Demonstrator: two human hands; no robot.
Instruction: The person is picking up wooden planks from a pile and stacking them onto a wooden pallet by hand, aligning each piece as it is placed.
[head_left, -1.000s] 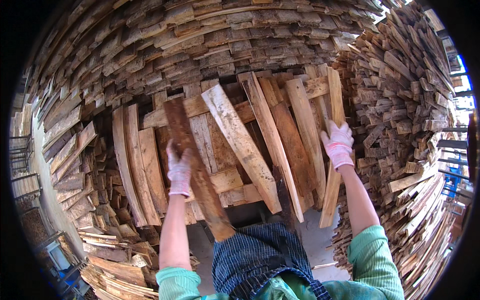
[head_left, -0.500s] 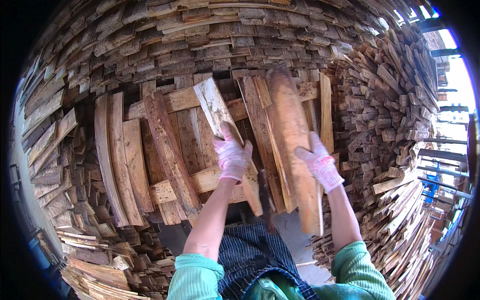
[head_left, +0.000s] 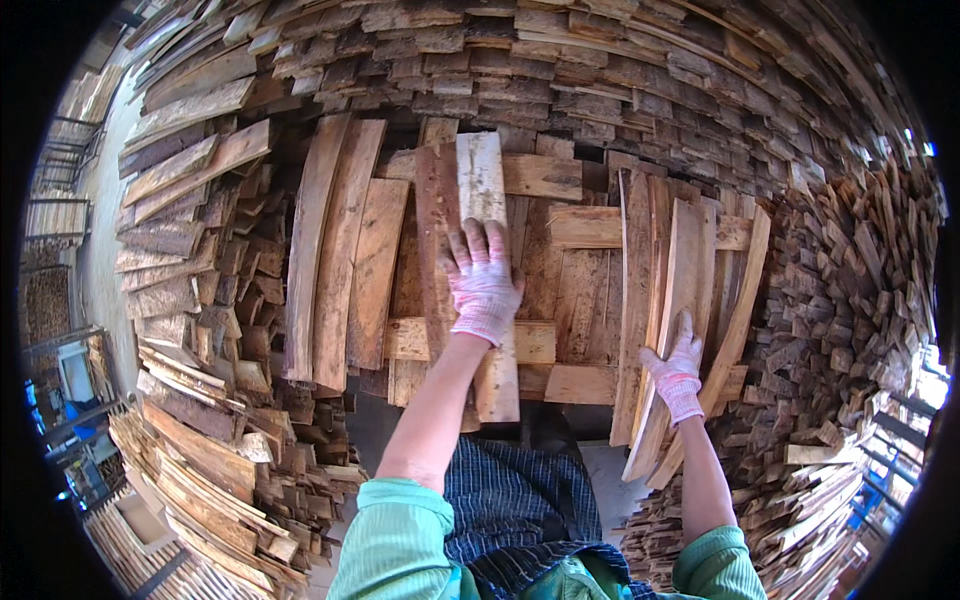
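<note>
My left hand, in a white and pink knit glove with bare fingertips, lies over a pale-topped plank. Its fingers are stretched and apart, with the thumb by the plank's right edge. A dark brown plank lies close along the left side of that board. On the right, my right hand, gloved alike, is closed around the edge of a light wooden plank; part of its grip is hidden. Beneath the planks are crosswise boards and more upright boards.
Several long planks lie side by side on the left. A curved plank lies right of my right hand. Stacked boards form a wall behind, with more piles at left and right.
The view has swung left. The pale-topped plank now lies beside the dark brown one, and my left hand's fingers have spread over it. My right hand's plank has come down among the right-hand boards.
</note>
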